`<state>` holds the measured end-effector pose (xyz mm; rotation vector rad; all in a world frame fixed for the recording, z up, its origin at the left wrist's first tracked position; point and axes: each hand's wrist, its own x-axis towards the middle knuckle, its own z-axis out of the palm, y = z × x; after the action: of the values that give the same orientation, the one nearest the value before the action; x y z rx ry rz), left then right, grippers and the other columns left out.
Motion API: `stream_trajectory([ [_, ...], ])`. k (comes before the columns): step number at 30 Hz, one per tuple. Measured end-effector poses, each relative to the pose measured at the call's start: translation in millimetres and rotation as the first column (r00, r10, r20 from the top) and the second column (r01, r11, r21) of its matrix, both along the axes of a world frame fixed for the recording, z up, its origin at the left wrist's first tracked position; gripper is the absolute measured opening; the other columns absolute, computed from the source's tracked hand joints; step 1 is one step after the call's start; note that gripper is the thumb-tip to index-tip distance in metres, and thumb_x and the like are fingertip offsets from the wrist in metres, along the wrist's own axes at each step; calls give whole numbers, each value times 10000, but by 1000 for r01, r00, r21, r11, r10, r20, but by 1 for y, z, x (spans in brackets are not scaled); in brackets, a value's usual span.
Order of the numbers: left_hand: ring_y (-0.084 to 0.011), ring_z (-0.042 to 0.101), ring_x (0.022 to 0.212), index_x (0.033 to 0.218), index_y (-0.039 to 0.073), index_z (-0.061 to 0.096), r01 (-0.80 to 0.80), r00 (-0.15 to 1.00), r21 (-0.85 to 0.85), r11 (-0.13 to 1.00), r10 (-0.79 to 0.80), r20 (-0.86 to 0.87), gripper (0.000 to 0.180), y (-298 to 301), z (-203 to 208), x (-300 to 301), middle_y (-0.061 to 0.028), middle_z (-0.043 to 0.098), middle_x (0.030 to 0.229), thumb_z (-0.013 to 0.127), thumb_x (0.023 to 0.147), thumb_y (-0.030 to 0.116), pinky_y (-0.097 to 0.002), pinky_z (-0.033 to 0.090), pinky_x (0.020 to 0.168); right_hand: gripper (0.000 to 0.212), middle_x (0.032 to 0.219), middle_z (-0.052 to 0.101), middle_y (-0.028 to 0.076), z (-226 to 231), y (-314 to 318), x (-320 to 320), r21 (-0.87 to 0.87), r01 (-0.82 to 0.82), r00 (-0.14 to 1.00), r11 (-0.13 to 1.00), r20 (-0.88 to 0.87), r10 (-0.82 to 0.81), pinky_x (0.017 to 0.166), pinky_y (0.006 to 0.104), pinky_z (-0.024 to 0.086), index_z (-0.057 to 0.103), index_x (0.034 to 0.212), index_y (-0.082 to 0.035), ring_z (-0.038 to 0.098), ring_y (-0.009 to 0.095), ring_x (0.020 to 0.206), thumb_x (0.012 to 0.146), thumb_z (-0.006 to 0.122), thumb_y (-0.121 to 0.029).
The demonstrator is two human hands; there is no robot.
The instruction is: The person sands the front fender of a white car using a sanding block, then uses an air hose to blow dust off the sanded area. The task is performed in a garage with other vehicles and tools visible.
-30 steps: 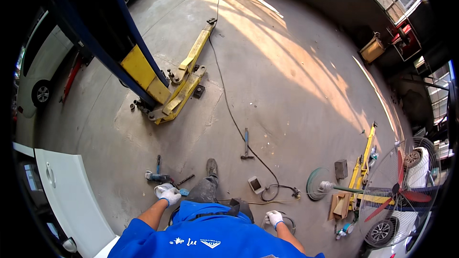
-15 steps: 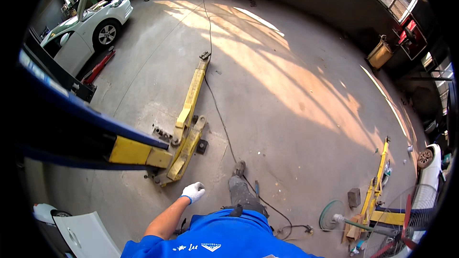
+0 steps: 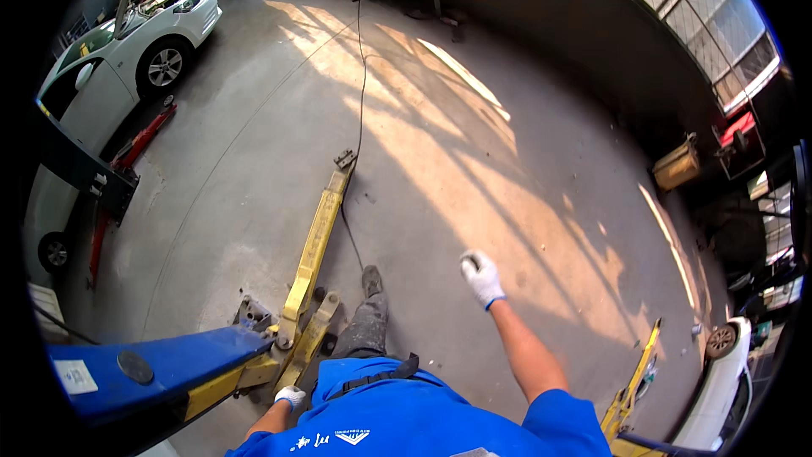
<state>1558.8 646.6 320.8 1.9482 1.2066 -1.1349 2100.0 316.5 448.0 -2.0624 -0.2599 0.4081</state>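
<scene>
My right hand (image 3: 482,278) is in a white knit glove, raised over the open floor at the end of a stretched arm. Its fingers are curled, with a dark spot between thumb and forefinger; I cannot make out whether it is a small thing or a shadow. Low at the left, my left hand (image 3: 292,395), also gloved in white, hangs by my side near a yellow lift arm (image 3: 315,247). Its fingers are too small and partly hidden to read. That arm lies low over the floor, joined to a blue lift post (image 3: 161,366).
A white car (image 3: 114,76) with its hood up stands at the far left, a red floor jack (image 3: 145,137) beside it. A black cable (image 3: 361,110) runs across the floor past my foot. Another yellow lift arm (image 3: 633,382) and a white car (image 3: 715,389) are at the right.
I have stepped forward and the view has shifted, bringing the lift post lower. My right hand has swung into view ahead; my left hand has dropped back to my side.
</scene>
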Motion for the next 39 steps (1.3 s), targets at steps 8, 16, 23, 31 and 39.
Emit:
stream_trajectory([
  [8,-349,655,1066,1087,117,701,95,906,29,995,-98,413,395,161,84,454,-189,701,1089,581,817,378,-406,501,957,386,1055,693,182,-72,-102,-10,-653,-319,780,687,-592,-200,891,415,498,678,1095,-49,643,310,1035,872,565,-343],
  [16,-317,669,1043,1108,113,688,-91,792,135,987,-11,611,389,326,95,813,-157,713,1088,565,825,351,-400,513,931,221,866,660,121,-110,31,274,-597,-146,650,789,-659,-379,687,361,485,646,1000,-55,612,228,789,880,572,-226],
  [23,-311,665,1068,1119,99,694,-30,932,-6,1000,30,361,425,372,115,868,-159,710,1114,581,811,369,-375,504,958,79,701,631,68,-135,230,684,-305,70,864,950,-457,-210,508,313,473,618,916,-61,585,157,574,888,579,-123],
  [31,-308,669,1053,1072,122,717,-418,864,110,902,357,355,395,527,67,994,-141,719,1078,599,786,367,-384,503,962,236,991,686,182,11,689,962,-310,-480,832,820,134,538,846,402,516,657,1022,-48,658,337,949,875,587,-217],
  [39,-275,679,1002,1127,101,677,-208,505,-60,976,160,848,307,752,239,1387,-100,690,1105,646,879,280,-377,528,925,414,1186,649,196,100,915,1028,-69,-924,380,375,-240,893,992,422,454,585,1218,-52,597,356,1131,926,507,-335],
])
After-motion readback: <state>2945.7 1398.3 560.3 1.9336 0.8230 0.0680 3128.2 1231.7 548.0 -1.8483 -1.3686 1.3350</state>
